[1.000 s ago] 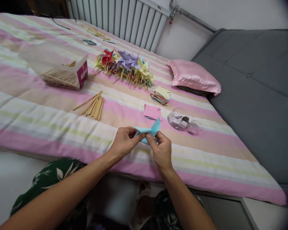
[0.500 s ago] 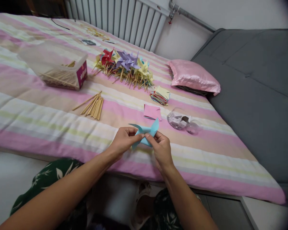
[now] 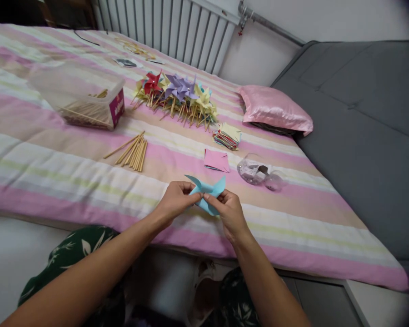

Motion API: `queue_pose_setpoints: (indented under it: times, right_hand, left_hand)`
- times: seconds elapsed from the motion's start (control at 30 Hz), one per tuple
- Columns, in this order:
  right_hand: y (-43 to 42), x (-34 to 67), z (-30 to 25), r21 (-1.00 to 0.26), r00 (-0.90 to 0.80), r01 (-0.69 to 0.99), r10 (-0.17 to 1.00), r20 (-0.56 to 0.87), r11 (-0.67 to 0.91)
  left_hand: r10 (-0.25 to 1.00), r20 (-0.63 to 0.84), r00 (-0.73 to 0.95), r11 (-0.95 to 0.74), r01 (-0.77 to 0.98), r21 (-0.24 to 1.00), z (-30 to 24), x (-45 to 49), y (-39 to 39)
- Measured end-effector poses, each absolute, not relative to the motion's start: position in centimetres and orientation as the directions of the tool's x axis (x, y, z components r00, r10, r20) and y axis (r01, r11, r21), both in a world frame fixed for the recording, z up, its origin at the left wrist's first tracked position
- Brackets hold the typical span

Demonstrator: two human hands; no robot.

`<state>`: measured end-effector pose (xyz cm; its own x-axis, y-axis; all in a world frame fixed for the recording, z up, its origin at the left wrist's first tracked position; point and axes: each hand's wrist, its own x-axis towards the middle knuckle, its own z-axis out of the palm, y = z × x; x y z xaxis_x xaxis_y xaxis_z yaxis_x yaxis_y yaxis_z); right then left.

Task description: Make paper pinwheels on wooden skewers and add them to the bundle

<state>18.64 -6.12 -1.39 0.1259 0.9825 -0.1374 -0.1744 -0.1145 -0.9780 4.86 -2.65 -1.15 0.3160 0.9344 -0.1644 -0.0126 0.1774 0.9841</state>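
Observation:
A light blue paper pinwheel [image 3: 207, 205] is held over the near edge of the bed, its corners folded in toward the middle and two blades standing up. My left hand [image 3: 177, 198] grips its left side, the thumb pressed at the centre. From the right, my right hand [image 3: 229, 210] pinches it, thumb tip close beside the other thumb. Whether a pin sits under the thumbs is too small to tell. Just beyond the hands lies a small stack of pink paper squares [image 3: 216, 160]. Right of it are clear plastic containers [image 3: 254, 171] with small contents.
Several thin wooden sticks [image 3: 133, 153] lie to the left, near a clear plastic tub [image 3: 85, 97] of more sticks. Finished pinwheels [image 3: 177, 91] are heaped farther back. A stack of cut paper squares [image 3: 227, 135] and a pink pillow [image 3: 276, 109] lie to the right on the striped bedspread [image 3: 177, 154].
The pinwheel has tilted slightly and its lower edge shows more below the thumbs. Both hands keep their pinch, with only small finger shifts.

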Motion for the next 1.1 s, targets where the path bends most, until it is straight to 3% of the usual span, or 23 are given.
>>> queue_pose_setpoints:
  times: [0.27,0.33,0.4,0.47,0.53,0.6,0.67,0.8,1.1]
  right_hand:
    - [-5.8,18.9,-1.7,-0.970,0.206,-0.227,0.969,-0.139,-0.091]
    - [-5.7,19.1,-1.6,-0.960,0.232,-0.257,0.958,-0.171,-0.109]
    - [-5.7,19.2,-1.5,-0.953,0.240,-0.277,0.952,-0.191,-0.121]
    - [-5.7,19.2,-1.4,-0.948,0.231,-0.290,0.952,-0.200,-0.128]
    - [-5.8,19.1,-1.4,-0.943,0.215,-0.302,0.954,-0.209,-0.139]
    - [-5.8,19.0,-1.3,-0.940,0.200,-0.308,0.956,-0.215,-0.147]
    - [-5.9,19.0,-1.2,-0.940,0.195,-0.306,0.957,-0.216,-0.150]
    - [-6.0,19.0,-1.0,-0.940,0.188,-0.303,0.958,-0.218,-0.154]
    - [-6.1,19.2,-0.9,-0.940,0.184,-0.306,0.959,-0.213,-0.150]
  left_hand:
    - [0.934,-0.047,0.353,0.067,-0.046,0.997,-0.6,2.9,-1.2]
    - [0.966,-0.047,0.255,0.043,0.021,0.999,-0.2,1.5,0.0]
    - [0.997,0.008,0.076,-0.023,0.196,0.980,0.1,-0.2,1.4]
    - [0.990,0.097,-0.101,-0.028,0.535,0.845,0.2,-1.7,2.7]
    - [0.966,0.138,-0.217,0.097,0.804,0.586,0.1,-2.8,3.7]
    - [0.951,0.121,-0.283,0.218,0.898,0.383,0.1,-3.5,4.4]
    - [0.943,0.079,-0.323,0.293,0.920,0.262,0.1,-3.7,4.8]
    - [0.941,0.012,-0.339,0.333,0.929,0.162,0.1,-3.5,5.6]
    - [0.941,-0.013,-0.339,0.339,0.937,0.088,-0.3,-3.3,6.5]
